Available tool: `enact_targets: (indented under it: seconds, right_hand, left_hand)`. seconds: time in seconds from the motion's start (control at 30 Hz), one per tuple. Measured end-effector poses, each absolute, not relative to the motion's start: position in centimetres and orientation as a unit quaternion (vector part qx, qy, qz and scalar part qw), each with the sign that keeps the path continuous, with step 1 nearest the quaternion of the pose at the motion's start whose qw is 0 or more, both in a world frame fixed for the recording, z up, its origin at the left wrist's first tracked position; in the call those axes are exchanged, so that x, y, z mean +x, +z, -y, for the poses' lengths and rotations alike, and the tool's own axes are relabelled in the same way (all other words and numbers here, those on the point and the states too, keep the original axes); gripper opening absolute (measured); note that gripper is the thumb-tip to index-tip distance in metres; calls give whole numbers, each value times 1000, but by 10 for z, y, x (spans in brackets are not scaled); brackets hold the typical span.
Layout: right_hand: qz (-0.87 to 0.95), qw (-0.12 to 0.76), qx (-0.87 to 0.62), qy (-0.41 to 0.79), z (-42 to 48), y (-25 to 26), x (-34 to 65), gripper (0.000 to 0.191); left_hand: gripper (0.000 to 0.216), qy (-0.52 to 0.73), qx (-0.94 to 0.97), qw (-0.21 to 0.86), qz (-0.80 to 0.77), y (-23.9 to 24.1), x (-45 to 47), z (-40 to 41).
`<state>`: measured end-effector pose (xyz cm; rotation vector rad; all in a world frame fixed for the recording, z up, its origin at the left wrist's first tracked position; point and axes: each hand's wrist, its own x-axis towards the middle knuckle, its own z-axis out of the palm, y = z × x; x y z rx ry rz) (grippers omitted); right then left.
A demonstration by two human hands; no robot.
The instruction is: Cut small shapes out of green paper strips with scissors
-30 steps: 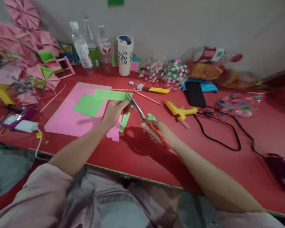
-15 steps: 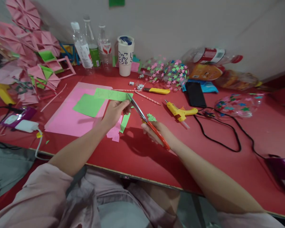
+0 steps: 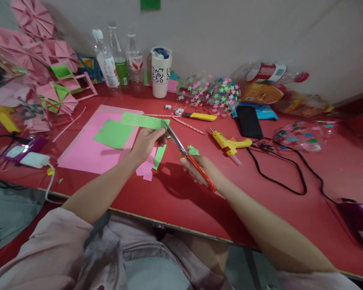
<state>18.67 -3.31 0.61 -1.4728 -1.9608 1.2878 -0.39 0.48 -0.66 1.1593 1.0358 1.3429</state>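
Observation:
My left hand (image 3: 145,143) pinches the near end of a green paper strip (image 3: 142,120) that lies partly over a pink sheet (image 3: 87,147). My right hand (image 3: 199,168) grips red-handled scissors (image 3: 190,159); their metal blades reach up-left to the strip's edge beside my left fingers. A second green sheet (image 3: 113,134) rests on the pink one. A narrow green offcut (image 3: 159,155) and pink scraps (image 3: 146,168) lie just under my left hand. A small green cut-out (image 3: 192,150) sits by the scissors' pivot.
A yellow glue gun (image 3: 230,143) with a black cord (image 3: 278,169) lies to the right, beside a black phone (image 3: 249,121). A yellow utility knife (image 3: 199,116), bottles (image 3: 113,60), a white cup (image 3: 160,72), paper stars (image 3: 213,92) and pink folded paper pieces (image 3: 33,64) line the back and left.

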Motion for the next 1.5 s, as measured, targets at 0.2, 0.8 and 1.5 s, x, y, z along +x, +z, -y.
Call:
enact_targets:
  seconds: [0.2,0.8,1.5]
  right_hand:
    - [689,181,-529,460,32,4,186,47]
    - [685,201,-524,464,32,4,186,48]
    - [619,208,-484,583,37,5,185,47]
  left_hand:
    - [26,560,481,523,-426,-8,-4,-5]
    - [25,556,466,535,-434,-8,-4,-4]
    - [33,634,435,476,-427,-9,4,4]
